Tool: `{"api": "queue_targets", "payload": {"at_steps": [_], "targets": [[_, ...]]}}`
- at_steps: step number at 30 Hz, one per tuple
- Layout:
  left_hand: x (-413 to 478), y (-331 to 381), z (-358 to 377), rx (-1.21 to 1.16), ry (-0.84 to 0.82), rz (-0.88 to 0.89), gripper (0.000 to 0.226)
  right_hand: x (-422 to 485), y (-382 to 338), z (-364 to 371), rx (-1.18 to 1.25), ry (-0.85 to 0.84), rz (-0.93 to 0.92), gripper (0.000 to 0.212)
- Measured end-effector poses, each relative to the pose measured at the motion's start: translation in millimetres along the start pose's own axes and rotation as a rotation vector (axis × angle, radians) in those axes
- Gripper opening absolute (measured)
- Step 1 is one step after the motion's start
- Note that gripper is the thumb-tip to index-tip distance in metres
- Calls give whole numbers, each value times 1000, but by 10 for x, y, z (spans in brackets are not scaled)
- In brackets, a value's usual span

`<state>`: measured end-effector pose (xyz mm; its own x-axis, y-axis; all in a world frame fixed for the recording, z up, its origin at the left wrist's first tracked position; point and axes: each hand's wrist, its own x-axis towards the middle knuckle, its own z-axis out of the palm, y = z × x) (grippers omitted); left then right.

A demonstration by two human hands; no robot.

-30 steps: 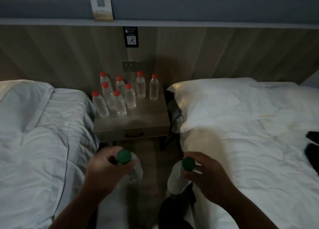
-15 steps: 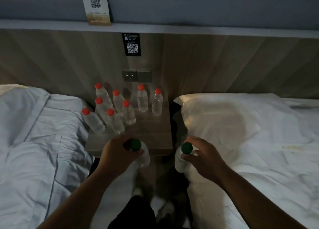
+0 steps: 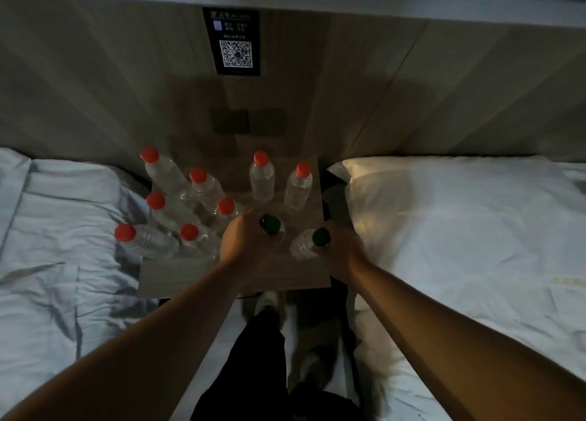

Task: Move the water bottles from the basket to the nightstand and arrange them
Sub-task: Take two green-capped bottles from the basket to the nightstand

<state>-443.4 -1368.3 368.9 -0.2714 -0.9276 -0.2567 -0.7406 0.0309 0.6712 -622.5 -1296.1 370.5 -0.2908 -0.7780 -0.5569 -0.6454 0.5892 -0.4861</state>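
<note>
A person stands between two beds, both arms reaching over a wooden nightstand (image 3: 190, 276). The left hand (image 3: 245, 241) has its fingers closed around a green-capped bottle (image 3: 270, 224), held upright above the middle of the nightstand. The right hand (image 3: 339, 249) grips a second green-capped bottle (image 3: 306, 246) near the nightstand's right edge, its base tilted left. Eight red-capped bottles (image 3: 261, 179) already stand on the nightstand: six clustered at its left side, two at its back right. Judging by this, the open spot lies straight below both held bottles, in front of the back-right pair, so each needs only lowering. No basket is visible.
</note>
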Motion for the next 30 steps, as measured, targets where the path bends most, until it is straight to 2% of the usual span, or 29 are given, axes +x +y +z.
{"api": "queue_targets", "payload": {"at_steps": [6,10,15,23,26,28,30], "targets": [[378,9,179,202,-86,-27,22,308,-31,68,-13,52,3,24],[525,-5,275,149,-89,-39,21,445,-31,79,36,106,-1,28],[585,85,327,149,-130,-87,36,515,-49,120,77,62,3,24],[565,149,263,286,-251,-122,53,349,-84,-96,71,-17,-44,47],[496,183,195,268,-274,-145,59,74,-86,-273,159,21,28,51],[379,235,117,228,-221,-127,59,-179,-37,-399,258,56,70,43],[200,316,11,151,-168,-48,60,-495,59,-526,367,82,69,20]]}}
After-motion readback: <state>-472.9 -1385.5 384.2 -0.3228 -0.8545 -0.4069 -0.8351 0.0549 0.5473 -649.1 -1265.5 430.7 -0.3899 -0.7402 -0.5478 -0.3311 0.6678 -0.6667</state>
